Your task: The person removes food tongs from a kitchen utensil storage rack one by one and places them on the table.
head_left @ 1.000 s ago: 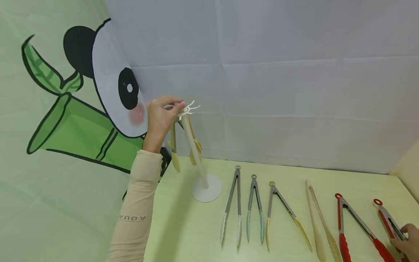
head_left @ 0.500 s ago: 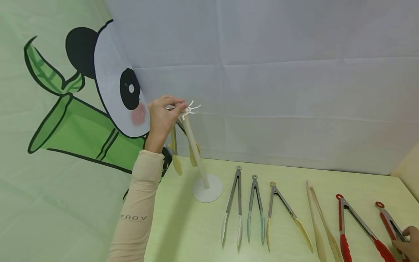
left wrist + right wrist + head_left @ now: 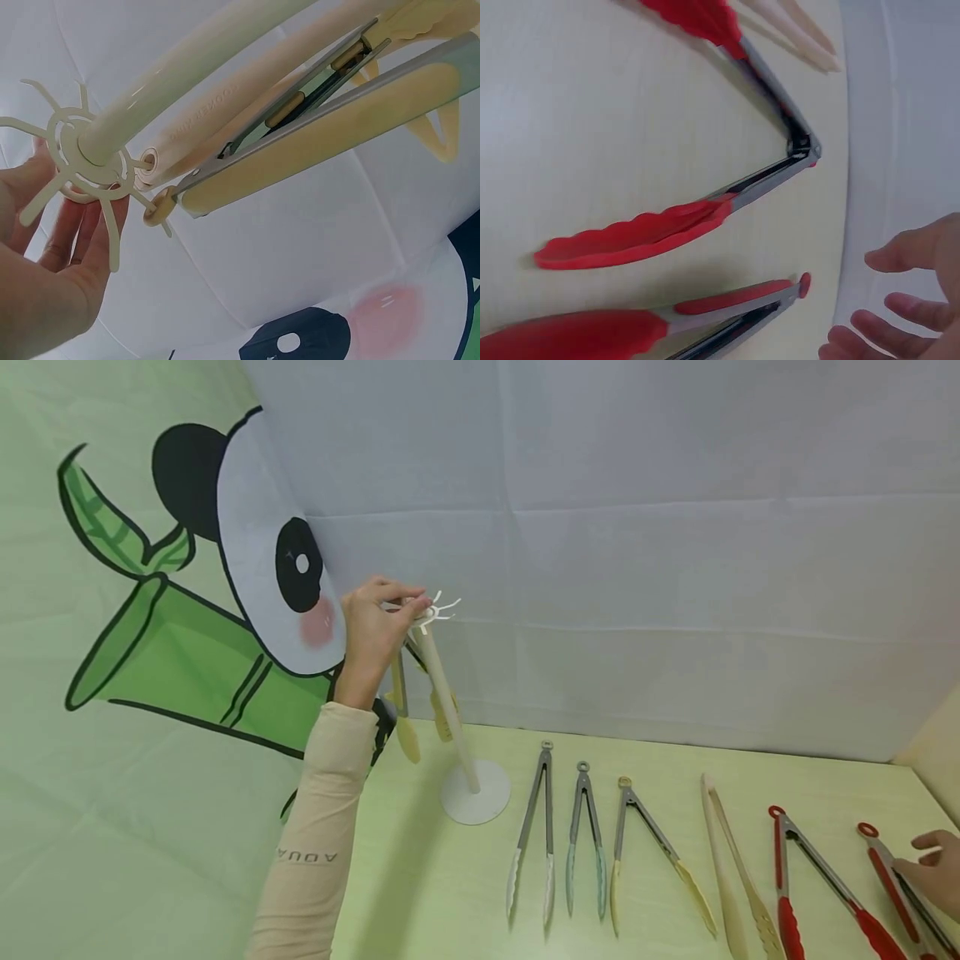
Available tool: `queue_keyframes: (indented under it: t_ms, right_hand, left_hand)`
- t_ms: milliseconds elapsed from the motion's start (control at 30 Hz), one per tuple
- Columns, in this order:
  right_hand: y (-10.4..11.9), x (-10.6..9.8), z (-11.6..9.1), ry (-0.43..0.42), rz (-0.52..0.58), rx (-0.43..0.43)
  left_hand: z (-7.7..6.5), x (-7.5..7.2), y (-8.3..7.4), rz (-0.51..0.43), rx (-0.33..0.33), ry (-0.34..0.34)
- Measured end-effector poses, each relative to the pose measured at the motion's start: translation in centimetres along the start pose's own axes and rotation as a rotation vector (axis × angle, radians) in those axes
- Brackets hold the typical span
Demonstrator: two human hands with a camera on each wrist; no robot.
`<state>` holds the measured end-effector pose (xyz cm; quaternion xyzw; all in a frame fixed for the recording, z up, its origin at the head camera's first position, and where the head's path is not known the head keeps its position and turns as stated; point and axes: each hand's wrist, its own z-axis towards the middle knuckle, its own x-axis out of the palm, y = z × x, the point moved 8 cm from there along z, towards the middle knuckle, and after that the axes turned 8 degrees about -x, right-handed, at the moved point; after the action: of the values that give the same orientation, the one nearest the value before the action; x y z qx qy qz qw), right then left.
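At the top of a white stand (image 3: 451, 718), my left hand (image 3: 375, 620) pinches the hook ring between thumb and fingers. Seen close in the left wrist view, its fingers hold the ring's underside among the white hooks (image 3: 43, 200). From other hooks hang yellow-handled tongs (image 3: 322, 139) and a beige-handled utensil (image 3: 202, 120). My right hand (image 3: 933, 870) hovers by the rightmost red tongs (image 3: 891, 889), its fingers loosely spread and holding nothing. In the right wrist view those tongs lie on the table, with the fingers beyond their red hanging loop (image 3: 804, 285).
Several tongs lie in a row on the pale table (image 3: 420, 877): white-tipped (image 3: 548, 810), mint-tipped (image 3: 572, 827), yellow-tipped (image 3: 618, 835), wooden-looking (image 3: 718, 860) and wide red ones (image 3: 780, 860). A pale cloth (image 3: 637, 568) hangs behind, with a panda print (image 3: 247, 552) at left.
My right hand has let go of the rightmost red tongs and risen slightly; their arms now stand wider apart. My left hand stays at the stand's top; the hanging utensils have swung a little.
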<state>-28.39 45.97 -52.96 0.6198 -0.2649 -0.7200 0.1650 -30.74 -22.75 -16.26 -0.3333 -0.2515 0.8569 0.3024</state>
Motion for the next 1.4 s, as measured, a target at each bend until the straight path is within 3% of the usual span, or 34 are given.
queue_keyframes:
  t_ms: [100,167,233,400,533,967,1400]
  right_hand:
    - [-1.9,0.3,2.4,-0.052,-0.001,-0.085]
    - [-1.7,-0.1,3.3,-0.092,0.003,-0.134]
    - [0.8,-1.3,3.3,-0.109,0.035,-0.172]
    - [10.9,-4.2,0.5,-0.079,0.066,-0.222]
    - [16.3,-5.3,-1.0,-0.080,0.043,-0.281]
    - [26.0,-7.3,-1.5,-0.197,0.140,-0.539]
    - [35.3,-7.7,-1.7,-0.154,0.253,-0.707]
  left_hand:
    - [0.0,0.0,-0.1,0.024,-0.004,0.001]
    - [0.0,0.0,-0.1,0.036,-0.005,0.002]
    - [0.0,0.0,-0.1,0.044,-0.002,0.001]
    - [-0.1,-0.1,-0.1,0.045,0.005,-0.005]
    - [-0.1,-0.1,0.0,0.036,0.009,-0.004]
    - [-0.2,-0.5,-0.4,0.038,0.056,-0.031]
    - [0.0,-0.6,-0.5,0.055,0.064,-0.029]
